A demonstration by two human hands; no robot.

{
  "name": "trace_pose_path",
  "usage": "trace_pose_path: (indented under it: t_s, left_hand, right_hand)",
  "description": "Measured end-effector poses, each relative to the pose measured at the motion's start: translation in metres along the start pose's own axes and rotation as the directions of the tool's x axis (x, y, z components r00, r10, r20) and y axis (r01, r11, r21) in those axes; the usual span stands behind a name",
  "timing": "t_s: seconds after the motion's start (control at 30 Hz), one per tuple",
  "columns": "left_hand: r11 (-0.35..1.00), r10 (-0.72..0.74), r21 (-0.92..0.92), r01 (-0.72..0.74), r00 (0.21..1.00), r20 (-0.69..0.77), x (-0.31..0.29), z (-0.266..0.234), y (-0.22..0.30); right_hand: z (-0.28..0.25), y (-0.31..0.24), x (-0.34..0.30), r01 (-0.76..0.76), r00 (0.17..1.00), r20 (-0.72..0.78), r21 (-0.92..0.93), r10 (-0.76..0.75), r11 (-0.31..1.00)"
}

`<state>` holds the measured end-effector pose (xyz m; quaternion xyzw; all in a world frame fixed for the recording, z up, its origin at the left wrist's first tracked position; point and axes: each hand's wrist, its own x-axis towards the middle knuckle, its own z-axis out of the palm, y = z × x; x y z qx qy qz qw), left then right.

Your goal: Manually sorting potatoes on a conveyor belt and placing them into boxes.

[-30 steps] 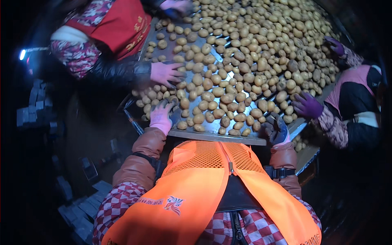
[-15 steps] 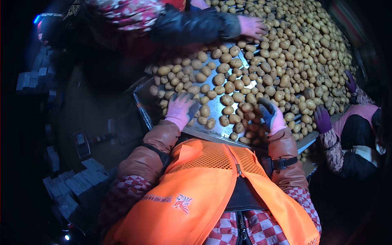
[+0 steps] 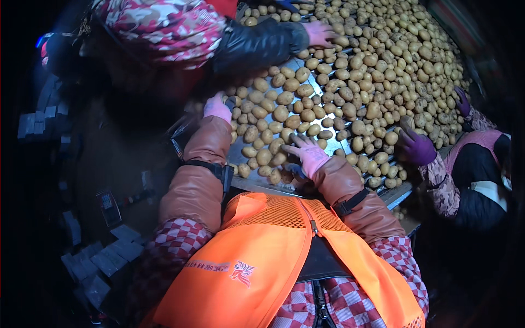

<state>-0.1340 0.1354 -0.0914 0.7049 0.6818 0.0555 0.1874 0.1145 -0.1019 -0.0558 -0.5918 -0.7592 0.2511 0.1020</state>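
Many yellow-brown potatoes (image 3: 280, 113) lie loose on a shiny metal sorting table (image 3: 306, 87) in front of me. My left hand (image 3: 220, 107), in a pink glove with dark finger coating, is at the left edge of the potatoes; its fingers are mostly hidden, and whether it grips one cannot be seen. My right hand (image 3: 309, 157), gloved alike, lies with fingers spread just above the potatoes by the table's near edge, holding nothing visible.
Across at upper left, a co-worker's pink-gloved hand (image 3: 320, 34) touches the pile. At right, another person's purple-gloved hand (image 3: 417, 147) rests by the potatoes. Stacked pale boxes (image 3: 106, 259) stand at lower left. A striped sack (image 3: 456, 24) is at upper right.
My left hand has moved up and left to the edge of the potatoes. My right hand has swung left toward the middle; potatoes near it are now gathered further left.
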Motion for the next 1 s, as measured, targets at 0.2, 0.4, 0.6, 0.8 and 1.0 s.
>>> trace_pose_path:
  t_s: [0.2,0.4,0.6,0.8,1.0]
  left_hand:
    - [0.923,0.06,-0.384,-0.005,0.989,0.132,-0.016,0.024,0.003]
    - [0.4,0.882,-0.751,-0.525,0.442,0.161,-0.045,0.075,0.13]
    - [0.555,0.774,-0.531,-0.64,0.631,0.048,-0.065,0.028,0.141]
    - [0.58,0.815,0.099,-0.809,0.574,-0.084,-0.082,0.025,0.043]
    - [0.859,0.504,0.152,-0.489,0.86,-0.078,-0.096,0.033,-0.001]
  right_hand:
    - [-0.03,-0.007,-0.017,-0.375,0.807,0.446,0.893,0.387,-0.247]
    - [-0.032,0.026,-0.021,0.127,0.939,0.096,0.797,0.331,-0.59]
    - [-0.014,0.07,-0.019,0.31,0.888,-0.073,0.825,0.455,-0.472]
    - [0.001,0.076,-0.037,0.068,0.801,-0.234,0.95,0.552,0.304]
    - [-0.034,0.053,-0.046,-0.011,0.912,-0.156,0.915,0.378,0.404]
